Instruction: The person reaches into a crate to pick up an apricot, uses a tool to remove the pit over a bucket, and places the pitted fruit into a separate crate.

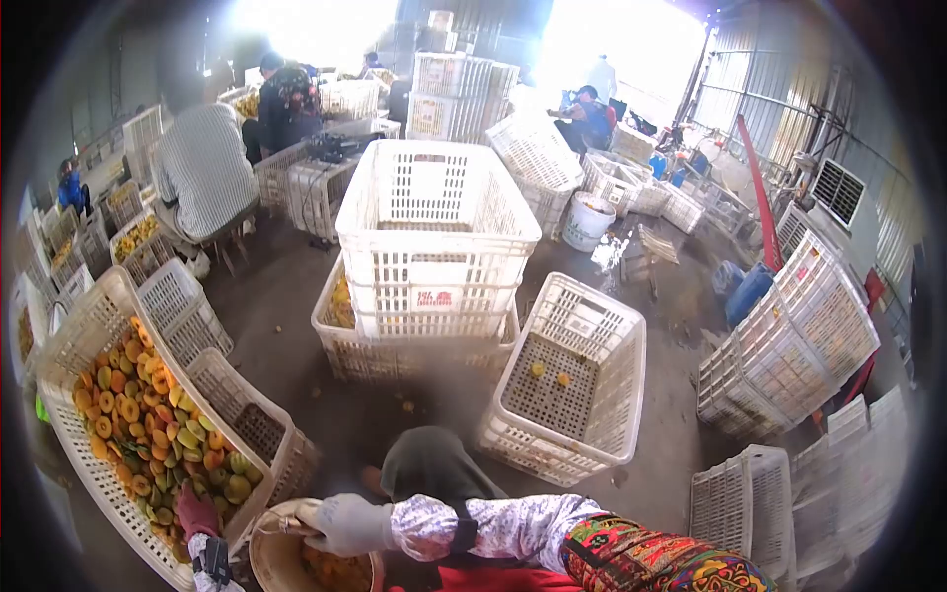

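Observation:
My left hand [197,515], in a dark pink glove, reaches into a tilted white crate [128,286]. Its fingers lie stretched out on a pile of orange, yellow and green fruit [158,419] that look like apricots, several with a hollow centre. My right hand [350,525], in a pale grey glove, is closed above the rim of a bucket [264,564] beside that crate. What its fingers grip is too small and blurred to name. Orange pieces of fruit [335,569] lie inside the bucket.
Stacked white crates [439,266] stand ahead. A crate with two small fruits [626,375] sits to their right. More crate stacks [789,335] lean at right, near a blue barrel [752,294]. A white bucket [589,225] and several seated people [205,168] are farther back.

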Demonstrator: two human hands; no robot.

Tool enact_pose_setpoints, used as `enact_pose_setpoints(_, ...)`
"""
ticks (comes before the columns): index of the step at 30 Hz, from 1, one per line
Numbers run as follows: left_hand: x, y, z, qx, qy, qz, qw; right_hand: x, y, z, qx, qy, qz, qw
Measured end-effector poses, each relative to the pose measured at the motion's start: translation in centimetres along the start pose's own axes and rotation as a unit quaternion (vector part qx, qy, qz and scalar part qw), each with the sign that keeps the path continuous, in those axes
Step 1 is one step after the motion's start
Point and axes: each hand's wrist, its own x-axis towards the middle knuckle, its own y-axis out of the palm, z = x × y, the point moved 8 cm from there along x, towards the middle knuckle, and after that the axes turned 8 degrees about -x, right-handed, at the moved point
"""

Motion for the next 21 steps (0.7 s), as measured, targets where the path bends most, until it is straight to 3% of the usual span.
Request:
enact_pose_setpoints(1,0.7,0.6,1.1,-0.005,0.002,-0.007,1.0,-0.4,-0.5,0.3,0.0,0.012,0.021,1.0)
enact_pose_setpoints(3,2.5,2.0,5.6,-0.216,-0.043,-0.043,0.975,-0.9,-0.8,-0.3,0.004,0.041,0.044,0.998)
enact_pose_setpoints(4,8.7,10.7,17.2,-0.627,-0.018,0.035,0.778,-0.9,-1.1,-0.5,0.001,0.041,0.043,0.998)
enact_pose_setpoints(6,2.6,2.9,11.0,-0.565,-0.059,-0.046,0.822,-0.9,-1.5,-1.2,0.011,0.058,0.038,0.998)
enact_pose_setpoints(10,-5.6,-5.2,-2.8,-0.41,0.045,-0.108,0.905,1.3,-1.3,-1.6,0.06,0.046,-0.024,0.997)
enact_pose_setpoints(11,-7.3,-6.4,-5.6,-0.362,0.073,-0.122,0.921,2.2,-1.0,-1.6,0.109,0.043,-0.051,0.992)
enact_pose_setpoints(13,-10.7,-8.2,-10.7,-0.281,0.119,-0.148,0.941,2.4,-1.1,-0.2,0.276,0.132,0.031,0.951)
enact_pose_setpoints(15,-13.4,-8.8,-12.9,-0.254,0.127,-0.158,0.946,2.6,0.6,0.7,0.234,0.124,0.031,0.964)
enact_pose_setpoints(17,-14.6,-7.1,-13.8,-0.361,0.176,-0.122,0.907,2.8,2.0,1.3,0.007,0.044,-0.076,0.996)
enact_pose_setpoints(18,-15.0,-7.0,-13.7,-0.361,0.172,-0.126,0.908,1.8,1.6,2.2,0.027,0.05,-0.104,0.993)
enact_pose_setpoints(19,-16.0,-6.8,-14.8,-0.37,0.249,-0.08,0.891,1.3,1.8,2.4,0.028,0.047,-0.096,0.994)
enact_pose_setpoints(20,-17.5,-6.5,-15.5,-0.375,0.316,-0.033,0.871,1.0,1.3,3.7,-0.057,-0.023,-0.13,0.99)
enact_pose_setpoints(21,-17.5,-7.9,-16.8,-0.48,0.196,-0.021,0.855,0.1,0.1,7.0,-0.129,-0.102,-0.152,0.975)
